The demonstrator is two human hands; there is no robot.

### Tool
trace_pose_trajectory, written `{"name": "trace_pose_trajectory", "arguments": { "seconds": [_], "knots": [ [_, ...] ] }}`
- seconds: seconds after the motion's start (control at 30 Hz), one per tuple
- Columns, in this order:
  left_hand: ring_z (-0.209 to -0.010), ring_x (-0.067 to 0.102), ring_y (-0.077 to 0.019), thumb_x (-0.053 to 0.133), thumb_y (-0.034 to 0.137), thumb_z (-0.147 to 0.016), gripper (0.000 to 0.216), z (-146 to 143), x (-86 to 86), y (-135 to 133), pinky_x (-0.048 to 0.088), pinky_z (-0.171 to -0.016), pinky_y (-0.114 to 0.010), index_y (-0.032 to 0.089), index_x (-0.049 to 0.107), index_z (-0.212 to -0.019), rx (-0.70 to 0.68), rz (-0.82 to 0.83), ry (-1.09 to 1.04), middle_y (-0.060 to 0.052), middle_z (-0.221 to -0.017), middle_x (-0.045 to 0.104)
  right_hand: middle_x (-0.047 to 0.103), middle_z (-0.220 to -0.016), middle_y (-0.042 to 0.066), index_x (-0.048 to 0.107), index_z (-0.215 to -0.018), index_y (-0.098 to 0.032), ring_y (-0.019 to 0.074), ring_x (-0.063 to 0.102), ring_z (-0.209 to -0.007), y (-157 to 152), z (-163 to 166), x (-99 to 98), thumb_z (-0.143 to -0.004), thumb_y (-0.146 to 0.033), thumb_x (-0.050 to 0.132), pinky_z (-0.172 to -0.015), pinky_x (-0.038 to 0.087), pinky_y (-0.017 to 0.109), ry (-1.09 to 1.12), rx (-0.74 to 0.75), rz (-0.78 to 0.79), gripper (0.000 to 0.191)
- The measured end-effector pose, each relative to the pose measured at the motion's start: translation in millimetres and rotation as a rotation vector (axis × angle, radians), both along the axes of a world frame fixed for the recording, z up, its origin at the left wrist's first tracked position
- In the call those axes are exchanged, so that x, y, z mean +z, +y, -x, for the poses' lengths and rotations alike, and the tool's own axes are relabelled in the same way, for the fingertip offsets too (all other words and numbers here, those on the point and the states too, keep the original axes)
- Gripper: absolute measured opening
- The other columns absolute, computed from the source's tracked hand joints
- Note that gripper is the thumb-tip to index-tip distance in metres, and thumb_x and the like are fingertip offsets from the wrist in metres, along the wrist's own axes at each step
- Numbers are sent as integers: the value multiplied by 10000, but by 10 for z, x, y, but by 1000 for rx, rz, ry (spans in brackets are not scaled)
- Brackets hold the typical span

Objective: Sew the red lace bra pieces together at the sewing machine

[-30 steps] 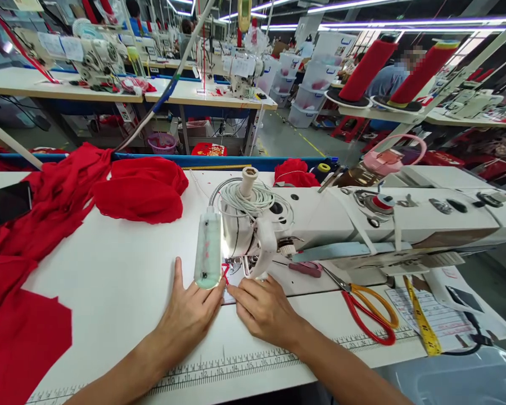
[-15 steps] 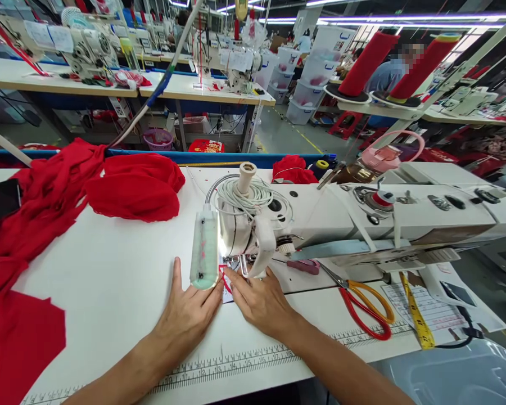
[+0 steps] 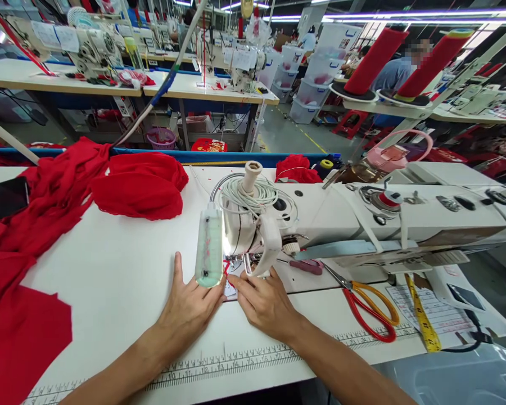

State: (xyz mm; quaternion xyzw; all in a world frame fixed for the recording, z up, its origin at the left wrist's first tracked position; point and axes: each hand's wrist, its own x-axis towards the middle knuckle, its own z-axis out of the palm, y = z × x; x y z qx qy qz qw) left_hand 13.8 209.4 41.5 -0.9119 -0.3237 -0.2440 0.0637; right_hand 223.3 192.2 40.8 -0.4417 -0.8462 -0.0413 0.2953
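Note:
A narrow red strip (image 3: 226, 266) lies at the presser foot (image 3: 236, 258) of the white sewing machine (image 3: 320, 216). Below it, a small printed white piece (image 3: 230, 291) shows between my hands. My left hand (image 3: 189, 306) lies flat and open, thumb spread outward, its fingertips partly behind the pale green lamp (image 3: 209, 247). From the other side, my right hand (image 3: 265, 301) rests with fingers stretched out, the index tip beside the red strip. The machine head hides some of the right fingers. Neither hand visibly pinches anything.
Red fabric (image 3: 139, 185) lies on the left, beside a black phone (image 3: 7, 199). Scissors (image 3: 371, 309), a purple-handled tool (image 3: 306, 266), a yellow tape measure (image 3: 424, 320) and papers (image 3: 436, 309) are at right. A ruler scale (image 3: 219, 368) runs along the front edge.
The whole view has shifted slightly right. My hands stay by the presser foot; the red strip between the fingertips now looks narrower and lies differently.

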Motion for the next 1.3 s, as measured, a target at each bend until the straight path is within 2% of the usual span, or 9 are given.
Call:
{"name": "trace_pose_trajectory", "arguments": {
  "seconds": [0.2, 0.33, 0.5, 0.6, 0.9, 1.3],
  "knots": [
    [-1130, 651, -307, 451, 163, -1037, 274, 3, 2, 46, 534, -937, -573, 78, 608, -1244, 5, -6, 20, -126, -1049, 749, 651, -809, 40, 687, -1149, -143, 186, 553, -752, 4, 5, 27, -925, -74, 484, -783, 369, 362, -16, 7, 16, 310],
    [-1146, 644, -309, 453, 187, -1038, 286, -10, 38, 53, 472, -1016, -647, 88, 621, -1248, 0, 2, 17, -137, -1086, 744, 632, -790, 29, 684, -1195, -153, 187, 532, -739, 6, -8, 7, -923, -74, 504, -804, 347, 367, -29, 1, -10, 336],
    [-1148, 640, -307, 457, 131, -1027, 259, -11, 81, -1, 386, -1072, -704, 101, 634, -1214, -8, -27, 6, -124, -1159, 729, 622, -783, 20, 692, -1171, -143, 172, 482, -701, -17, -28, 3, -915, -80, 527, -807, 315, 365, -56, 18, -26, 312],
    [-1106, 657, -287, 464, 106, -1020, 236, -1, 97, -22, 357, -1087, -710, 103, 645, -1171, -19, -37, -11, -107, -1146, 737, 604, -774, 18, 695, -1154, -140, 174, 481, -716, -28, -34, 20, -901, -77, 549, -806, 303, 358, -77, 34, -41, 299],
    [-1020, 665, -248, 471, 99, -1010, 225, 8, 108, -8, 412, -1059, -638, 109, 636, -1163, -31, 19, -22, -101, -1130, 737, 603, -801, 35, 685, -1170, -131, 190, 487, -762, -36, -36, 39, -896, -72, 534, -794, 308, 363, -114, 32, -20, 318],
    [-1072, 629, -267, 508, 233, -1011, 331, 7, 20, 11, 344, -1119, -670, 188, 593, -1327, 49, 149, -30, -106, -1073, 703, 600, -783, 28, 683, -1152, -115, 188, 488, -763, -28, -29, 37, -913, -82, 509, -794, 312, 360, -91, 38, -40, 298]
  ]
}}
